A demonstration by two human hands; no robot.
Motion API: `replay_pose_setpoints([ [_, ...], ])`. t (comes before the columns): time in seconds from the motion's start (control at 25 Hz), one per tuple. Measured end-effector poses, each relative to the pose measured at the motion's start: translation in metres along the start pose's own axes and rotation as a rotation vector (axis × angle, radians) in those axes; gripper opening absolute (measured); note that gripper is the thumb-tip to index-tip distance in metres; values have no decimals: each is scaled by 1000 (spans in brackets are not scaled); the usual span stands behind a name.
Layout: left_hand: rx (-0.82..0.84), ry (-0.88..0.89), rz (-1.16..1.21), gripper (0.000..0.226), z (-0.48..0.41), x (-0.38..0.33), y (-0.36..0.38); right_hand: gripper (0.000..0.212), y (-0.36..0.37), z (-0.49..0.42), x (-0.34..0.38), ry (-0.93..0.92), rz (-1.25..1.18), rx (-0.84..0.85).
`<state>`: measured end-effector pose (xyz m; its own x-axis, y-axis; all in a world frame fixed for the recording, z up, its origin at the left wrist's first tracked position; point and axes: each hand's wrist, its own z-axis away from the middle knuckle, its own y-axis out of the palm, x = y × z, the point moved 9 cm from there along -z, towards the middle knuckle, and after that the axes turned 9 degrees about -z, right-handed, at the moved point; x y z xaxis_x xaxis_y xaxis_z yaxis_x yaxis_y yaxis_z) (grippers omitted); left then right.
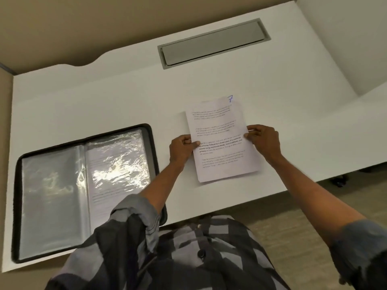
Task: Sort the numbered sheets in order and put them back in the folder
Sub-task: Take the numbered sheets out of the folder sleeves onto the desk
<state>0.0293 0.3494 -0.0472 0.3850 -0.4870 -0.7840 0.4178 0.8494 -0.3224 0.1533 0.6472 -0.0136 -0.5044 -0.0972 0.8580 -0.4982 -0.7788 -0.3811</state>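
A: Where's the stack?

B: The sheets [223,141] lie on the white worktop [104,101], right of centre, top page marked 7 in blue ink at its far right corner. Long axis runs away from the person, leaning slightly left at the far end.

A: And the grip?

B: Both sides. Left hand [181,150] pinches the left long edge near the middle, thumb on top of the page. Right hand [265,141] pinches the right long edge opposite it, fingers closed on the paper. Looks like squaring or steadying the pile, though I can't tell how many sheets are in it.

A: Folder?

B: Open flat to the left, the folder [83,185] has a black zip border and glossy plastic sleeves; the right-hand sleeve seems to hold a printed page. It sits just beside the left forearm, near edge at the front of the worktop.

A: So the move goes leftward.

B: My judgement, yes: sheets travel left, and the left hand is the nearer one. Folder's spine runs roughly parallel to the stack's long axis, so little turning needed.

A: Obstructions?

B: None between them. The grey cable hatch [213,43] lies well beyond, out of the path. Glare on the sleeves hides their openings.
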Motion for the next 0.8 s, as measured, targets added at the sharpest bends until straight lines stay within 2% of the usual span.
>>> replay_pose_setpoints([
  [0.16,-26,19,-143,29,-9,2,1,29,9,-14,-10,-24,115,-5],
  [0.32,-55,23,-262,29,-14,7,4,32,14,-15,-13,-67,126,-42],
  [0.56,-153,80,-251,49,-8,-3,0,37,20,-9,-4,-254,204,-77],
  [0.68,-155,193,-316,43,5,-1,-6,39,37,4,4,-384,279,-27],
  [0.8,-189,357,-568,42,30,11,-23,58,69,18,7,-425,345,81],
])
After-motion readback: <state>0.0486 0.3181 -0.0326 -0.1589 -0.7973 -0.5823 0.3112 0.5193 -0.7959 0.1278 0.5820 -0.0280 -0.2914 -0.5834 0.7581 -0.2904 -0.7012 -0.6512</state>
